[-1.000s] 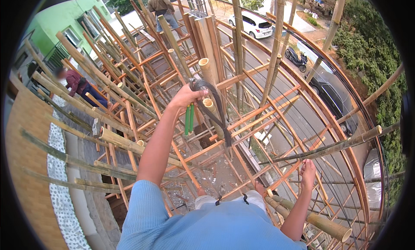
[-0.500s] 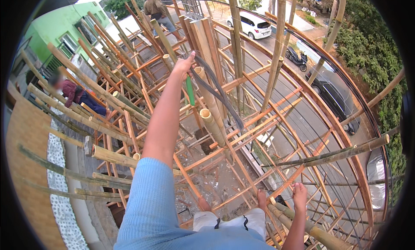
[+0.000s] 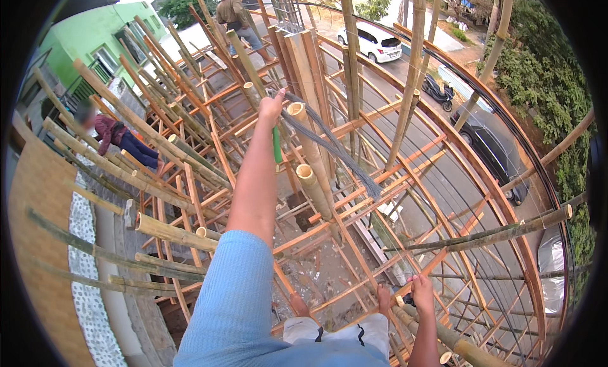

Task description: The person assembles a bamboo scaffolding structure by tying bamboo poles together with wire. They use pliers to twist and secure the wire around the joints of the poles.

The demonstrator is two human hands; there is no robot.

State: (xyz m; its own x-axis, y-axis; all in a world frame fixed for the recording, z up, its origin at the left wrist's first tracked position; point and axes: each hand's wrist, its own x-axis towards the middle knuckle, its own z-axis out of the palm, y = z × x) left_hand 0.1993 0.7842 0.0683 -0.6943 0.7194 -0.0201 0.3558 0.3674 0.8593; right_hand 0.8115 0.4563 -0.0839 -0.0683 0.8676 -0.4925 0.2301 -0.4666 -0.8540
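My left hand (image 3: pixel 272 108) is stretched out ahead at the end of my arm, closed around a bundle of grey tie wire (image 3: pixel 345 156). The wire droops to the right past upright bamboo poles (image 3: pixel 313 184). A green handle (image 3: pixel 277 145) hangs below the same fist; the rest of that tool is hidden. Low on the right, my right hand (image 3: pixel 423 293) has its fingers curled together near a wooden beam (image 3: pixel 437 259). Whatever it pinches, if anything, is too small to make out.
My bare feet (image 3: pixel 384 297) rest on timber framing high above rubble-strewn ground (image 3: pixel 310 272). Bamboo poles (image 3: pixel 171 231) jut in from the left. One person (image 3: pixel 120 139) bends among them; another (image 3: pixel 237 18) stands farther off. Cables (image 3: pixel 532 135) run along the right, above parked cars (image 3: pixel 373 40).
My right hand has moved left and slightly lower its fingers stay curled. My left hand has dipped a little, and the wire bundle's loose end has swung right and down.
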